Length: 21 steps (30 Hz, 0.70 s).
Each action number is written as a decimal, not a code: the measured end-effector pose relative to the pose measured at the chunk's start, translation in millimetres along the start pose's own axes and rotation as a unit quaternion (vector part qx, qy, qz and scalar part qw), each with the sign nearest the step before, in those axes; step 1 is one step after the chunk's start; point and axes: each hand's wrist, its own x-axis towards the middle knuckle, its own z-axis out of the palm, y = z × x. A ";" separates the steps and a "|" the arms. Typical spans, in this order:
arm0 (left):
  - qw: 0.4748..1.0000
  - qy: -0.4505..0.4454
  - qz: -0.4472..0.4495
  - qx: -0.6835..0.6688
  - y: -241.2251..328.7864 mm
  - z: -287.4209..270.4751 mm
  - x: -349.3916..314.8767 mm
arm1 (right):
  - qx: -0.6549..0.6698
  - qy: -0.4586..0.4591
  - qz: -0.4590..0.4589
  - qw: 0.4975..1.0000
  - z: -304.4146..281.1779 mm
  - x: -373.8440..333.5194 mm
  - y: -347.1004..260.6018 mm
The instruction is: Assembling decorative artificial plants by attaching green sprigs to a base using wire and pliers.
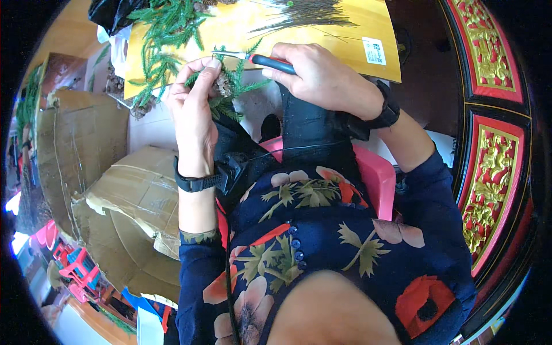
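Observation:
My left hand (194, 98) is raised at the near edge of the table, its thumb and fingers pinched on an artificial pine sprig (240, 87). A brown pine cone (223, 84) sits among the green needles, just right of the thumb. My right hand (319, 75) is closed around the red and dark-blue handles of a pair of pliers (271, 63). Their slim metal jaws point left, close above my left fingertips. Whether the jaws touch a wire or stem there is too small to tell.
On the yellow table (379, 26) lie a heap of green pine sprigs (167, 34) and a bundle of thin dark wires (310, 14). A white label (374, 50) is on its right side. An opened cardboard box (132, 201) stands at my left. Under me is a pink chair (376, 178).

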 end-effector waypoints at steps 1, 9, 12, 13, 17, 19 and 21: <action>1.000 -0.001 -0.018 -0.003 -0.6 -1.4 0.8 | -0.033 0.007 0.000 0.999 -1.1 0.6 -0.6; 0.995 0.002 -0.095 -0.031 -6.6 -10.0 10.1 | -0.295 0.129 -0.079 0.943 3.9 17.4 -4.8; 0.990 -0.002 -0.140 -0.034 -6.6 -12.3 11.9 | -0.377 0.148 -0.097 0.909 5.9 23.0 -13.2; 0.989 0.005 -0.140 -0.039 -7.9 -12.4 11.8 | -0.418 0.140 -0.095 0.893 6.5 24.7 -18.1; 0.991 0.012 -0.125 -0.052 -11.5 -15.2 11.5 | -0.464 0.038 -0.061 0.883 -12.5 31.9 -47.6; 0.993 0.004 -0.102 -0.061 -11.6 -16.8 12.2 | -0.467 -0.008 -0.048 0.883 -16.4 32.6 -46.8; 0.996 0.011 -0.074 -0.050 -12.5 -15.1 13.4 | -0.350 0.050 -0.103 0.930 -14.5 26.7 -22.5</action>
